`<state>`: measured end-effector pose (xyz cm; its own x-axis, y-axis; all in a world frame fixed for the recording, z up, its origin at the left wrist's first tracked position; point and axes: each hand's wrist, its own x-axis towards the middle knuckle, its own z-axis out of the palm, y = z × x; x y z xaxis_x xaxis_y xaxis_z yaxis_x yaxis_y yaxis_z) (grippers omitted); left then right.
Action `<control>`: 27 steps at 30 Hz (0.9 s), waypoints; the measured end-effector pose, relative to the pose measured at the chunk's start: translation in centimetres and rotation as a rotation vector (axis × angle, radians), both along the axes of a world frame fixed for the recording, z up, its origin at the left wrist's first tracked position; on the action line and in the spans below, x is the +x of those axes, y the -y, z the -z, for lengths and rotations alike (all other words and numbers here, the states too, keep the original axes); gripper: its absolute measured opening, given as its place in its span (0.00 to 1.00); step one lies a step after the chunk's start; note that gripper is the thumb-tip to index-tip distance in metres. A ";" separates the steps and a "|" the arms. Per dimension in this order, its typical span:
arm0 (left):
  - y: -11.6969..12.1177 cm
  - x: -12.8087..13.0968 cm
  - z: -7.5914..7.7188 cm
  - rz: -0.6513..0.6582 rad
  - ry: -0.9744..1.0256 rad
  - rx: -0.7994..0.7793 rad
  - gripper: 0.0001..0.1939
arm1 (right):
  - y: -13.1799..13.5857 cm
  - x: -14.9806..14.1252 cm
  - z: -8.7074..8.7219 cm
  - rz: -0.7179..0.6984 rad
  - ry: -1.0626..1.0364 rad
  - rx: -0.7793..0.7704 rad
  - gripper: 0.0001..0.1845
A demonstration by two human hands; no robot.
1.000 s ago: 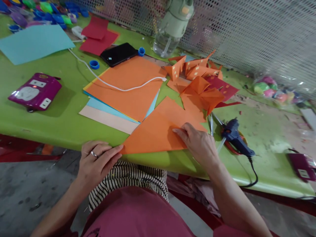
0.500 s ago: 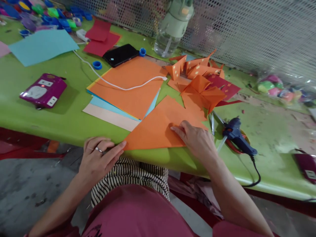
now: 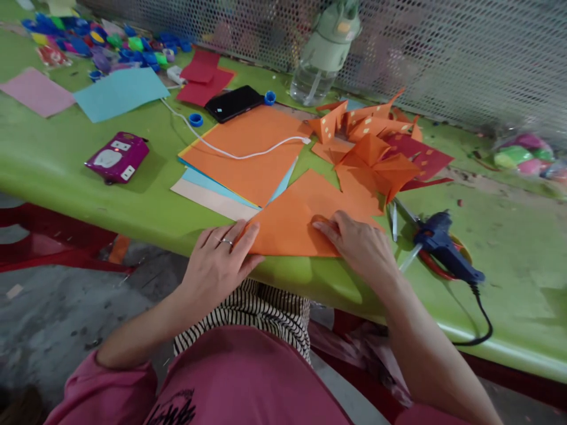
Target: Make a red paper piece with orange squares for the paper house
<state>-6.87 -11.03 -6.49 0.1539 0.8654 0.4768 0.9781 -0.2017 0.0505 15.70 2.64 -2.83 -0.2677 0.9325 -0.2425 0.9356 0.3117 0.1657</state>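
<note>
A folded sheet of orange paper (image 3: 292, 227) lies at the table's front edge, its straight fold towards me. My left hand (image 3: 225, 251), with a ring on one finger, rests over its left corner. Those fingers are stretched out flat, the thumb at the near edge. On the right part of the sheet, my right hand (image 3: 358, 242) presses down with curled fingers and thumb, closed on the paper; its fingertips are partly hidden. Just behind lies a stack of coloured sheets topped by an orange sheet (image 3: 252, 156). Folded orange paper shapes (image 3: 376, 168) stand to the right of it.
Right of my hands lie a glue gun (image 3: 436, 236) and scissors (image 3: 394, 221). A white cable (image 3: 239, 157) crosses the stack beside a phone (image 3: 234, 103). A purple power socket (image 3: 119, 156) sits left. Behind stand a water bottle (image 3: 325, 56) and a mesh panel (image 3: 443, 53).
My left hand has moved right and up, from pinching the sheet's left corner to lying flat over it. My right hand stays on the paper. The view has turned left.
</note>
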 end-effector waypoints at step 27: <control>-0.1 0.5 0.7 -0.035 -0.029 0.014 0.18 | 0.0 -0.1 0.0 0.061 -0.049 0.013 0.26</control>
<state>-6.36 -10.91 -7.15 0.1378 0.8637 0.4847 0.9855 -0.1683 0.0197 15.63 2.69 -2.86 -0.2217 0.9504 -0.2183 0.9599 0.2521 0.1227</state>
